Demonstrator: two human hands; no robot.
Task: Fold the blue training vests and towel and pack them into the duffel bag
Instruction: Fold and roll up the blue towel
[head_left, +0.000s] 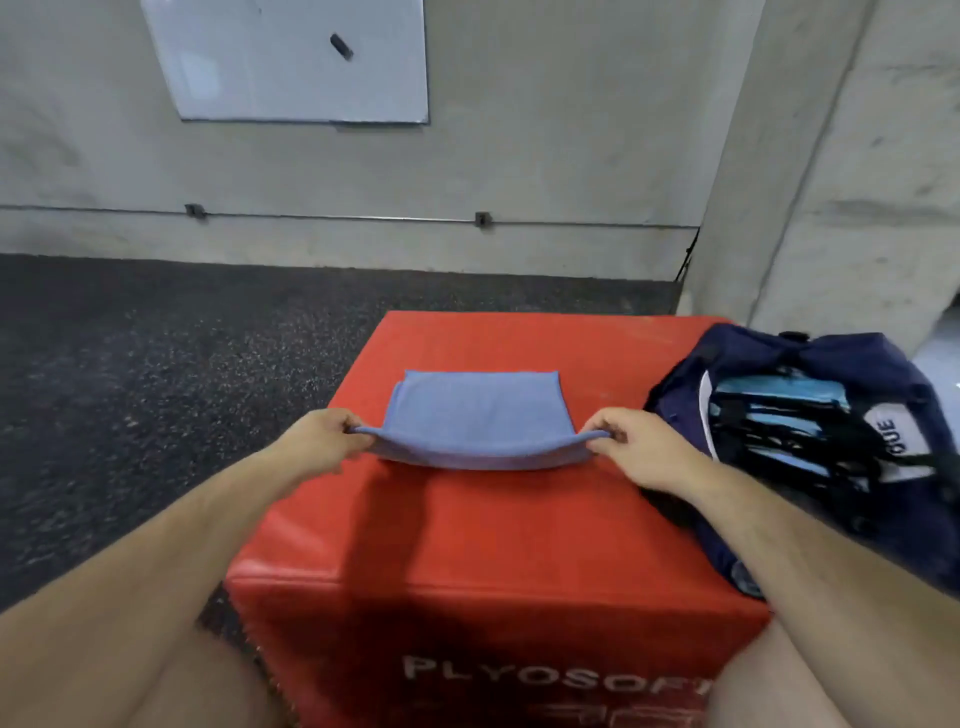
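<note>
Bare left hand (317, 441) and right hand (631, 449) fingers (605, 422) pinch near corners of the towel (478, 415) above the box (467, 535); bag (769, 353) apparently holds vests (779, 392).

A gym: speckled rubber floor (156, 364), red foam plyo box (493, 561), bare concrete wall (545, 156).

Items present: one towel (478, 415), one bag (753, 353), one box (467, 530), one whiteboard (291, 62). Hands, two: left hand (322, 436), right hand (631, 447).
</note>
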